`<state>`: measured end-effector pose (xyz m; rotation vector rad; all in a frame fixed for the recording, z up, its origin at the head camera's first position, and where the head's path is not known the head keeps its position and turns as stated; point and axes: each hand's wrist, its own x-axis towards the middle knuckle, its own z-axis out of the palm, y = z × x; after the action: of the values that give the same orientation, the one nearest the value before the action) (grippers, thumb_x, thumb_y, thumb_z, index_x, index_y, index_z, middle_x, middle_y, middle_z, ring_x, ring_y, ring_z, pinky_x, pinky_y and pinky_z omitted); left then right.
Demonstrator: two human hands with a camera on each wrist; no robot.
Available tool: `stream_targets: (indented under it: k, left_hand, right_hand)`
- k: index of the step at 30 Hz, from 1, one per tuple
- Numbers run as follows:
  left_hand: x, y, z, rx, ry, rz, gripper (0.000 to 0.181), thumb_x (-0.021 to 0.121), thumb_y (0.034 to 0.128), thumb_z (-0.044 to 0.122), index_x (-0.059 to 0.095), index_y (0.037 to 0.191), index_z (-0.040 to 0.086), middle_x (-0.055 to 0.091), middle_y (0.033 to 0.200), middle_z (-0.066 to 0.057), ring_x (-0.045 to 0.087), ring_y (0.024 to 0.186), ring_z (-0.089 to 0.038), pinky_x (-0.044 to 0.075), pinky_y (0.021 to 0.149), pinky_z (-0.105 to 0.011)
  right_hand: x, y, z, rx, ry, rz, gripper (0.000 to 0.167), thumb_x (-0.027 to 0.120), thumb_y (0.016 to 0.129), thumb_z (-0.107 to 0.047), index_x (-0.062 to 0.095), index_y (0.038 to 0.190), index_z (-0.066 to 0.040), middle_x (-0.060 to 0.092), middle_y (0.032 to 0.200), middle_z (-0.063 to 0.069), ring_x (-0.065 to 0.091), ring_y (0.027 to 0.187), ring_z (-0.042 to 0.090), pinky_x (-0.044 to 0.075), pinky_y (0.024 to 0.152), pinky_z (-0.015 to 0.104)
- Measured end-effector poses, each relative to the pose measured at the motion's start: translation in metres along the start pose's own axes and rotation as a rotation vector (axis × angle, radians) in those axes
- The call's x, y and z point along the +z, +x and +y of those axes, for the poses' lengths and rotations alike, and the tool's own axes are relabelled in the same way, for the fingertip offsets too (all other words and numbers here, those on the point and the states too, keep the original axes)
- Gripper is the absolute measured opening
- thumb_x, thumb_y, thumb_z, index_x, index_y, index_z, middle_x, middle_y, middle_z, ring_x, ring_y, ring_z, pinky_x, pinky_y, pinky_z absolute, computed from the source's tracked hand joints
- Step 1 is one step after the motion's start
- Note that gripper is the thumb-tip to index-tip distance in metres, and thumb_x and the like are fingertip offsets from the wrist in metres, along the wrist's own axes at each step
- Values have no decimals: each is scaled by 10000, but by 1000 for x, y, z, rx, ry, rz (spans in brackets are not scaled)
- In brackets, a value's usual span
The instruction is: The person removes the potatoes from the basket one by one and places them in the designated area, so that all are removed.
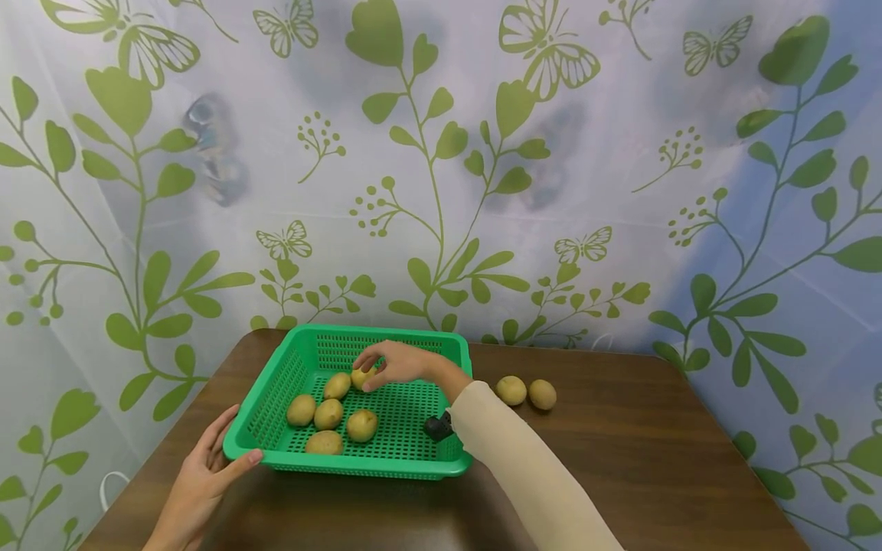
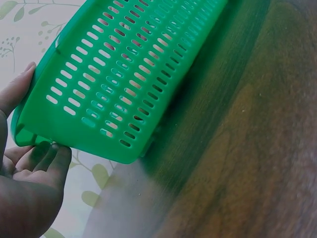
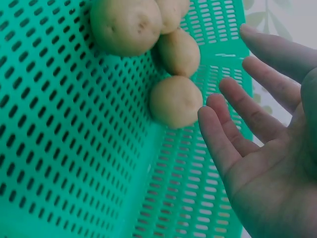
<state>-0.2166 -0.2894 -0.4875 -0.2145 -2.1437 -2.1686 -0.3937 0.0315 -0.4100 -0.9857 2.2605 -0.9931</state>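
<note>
A green plastic basket (image 1: 358, 462) with slotted walls stands on the table, and several yellow potatoes (image 1: 328, 414) lie in its left half. My left hand (image 1: 200, 474) grips the basket's near left corner; the left wrist view shows the thumb on one side of the rim and the fingers curled at the other. Over the basket's interior, my right hand (image 1: 401, 363) hovers with its fingers spread and nothing in them. The nearest potato (image 3: 176, 101) lies just beyond its fingertips in the right wrist view. In the head view this hand partly hides a potato (image 1: 361, 378) toward the back.
To the right of the basket, two more potatoes (image 1: 511, 390) rest side by side on the brown wooden table (image 1: 654, 444). A white curtain (image 1: 441, 191) with green leaves and butterflies hangs behind the table. A small black device (image 1: 438, 427) is on the right wrist.
</note>
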Motion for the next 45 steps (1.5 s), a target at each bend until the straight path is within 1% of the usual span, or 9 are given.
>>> stream_targets:
  k: [8,14,17,22,29,33,39,41,45]
  left_hand:
    - [1,0,0,-11,15,4,784,647,1021,5,185,1649,88,388,1550,28,487,1280,74,482,945,-135]
    - [0,0,0,-17,32,7,788,651,1024,21,182,1653,99,358,1578,-11,483,1280,79,483,941,-132]
    - [0,1,1,-18,18,5,788,647,1024,13,182,1653,106,351,1581,-19,484,1283,75,483,942,-134]
    - [-1,0,1,-4,20,2,792,643,1023,0,177,1654,105,351,1582,-9,478,1286,77,476,946,-127]
    - [-1,0,0,2,40,-2,793,645,1025,13,176,1657,108,350,1586,-2,483,1277,82,475,944,-125]
    - [-2,0,-1,1,29,1,791,642,1025,8,172,1655,97,377,1563,38,489,1272,81,477,941,-125]
    - [-2,0,-2,2,25,0,789,640,1025,6,174,1655,100,393,1546,65,496,1272,69,480,940,-130]
    - [-2,0,-2,-5,25,2,792,641,1026,11,168,1656,100,392,1544,65,497,1268,72,481,936,-129]
    - [-2,0,-1,-15,21,4,796,641,1026,11,162,1657,95,398,1537,73,501,1263,73,486,930,-131]
  right_hand:
    - [14,10,8,-7,-44,-40,492,759,981,-226,605,1424,-81,583,1406,114,565,1279,249,513,969,299]
    - [19,12,11,7,-50,-95,519,782,964,-242,595,1427,-98,570,1409,119,561,1283,297,516,963,309]
    - [22,13,12,4,-65,-131,509,780,966,-233,601,1421,-90,567,1395,90,552,1280,253,515,950,287]
    - [25,12,15,25,-129,-204,511,788,960,-238,615,1424,-115,571,1376,-24,517,1306,144,483,985,236]
    - [27,13,21,0,-203,-306,564,761,981,-248,564,1483,-82,532,1477,-13,498,1352,146,456,1020,215]
    - [27,13,21,-18,-203,-320,503,774,971,-210,600,1428,-91,563,1416,-29,511,1311,100,460,1011,205]
    - [28,11,21,-20,-117,-306,353,807,928,-97,648,1243,-114,589,1224,-69,548,1170,65,506,935,199]
    - [27,12,22,-23,-128,-307,368,805,930,-99,652,1265,-106,593,1224,-74,552,1168,66,507,930,198]
    - [28,14,22,-26,-213,-324,431,794,948,-156,664,1356,-115,619,1268,-86,559,1186,53,490,952,202]
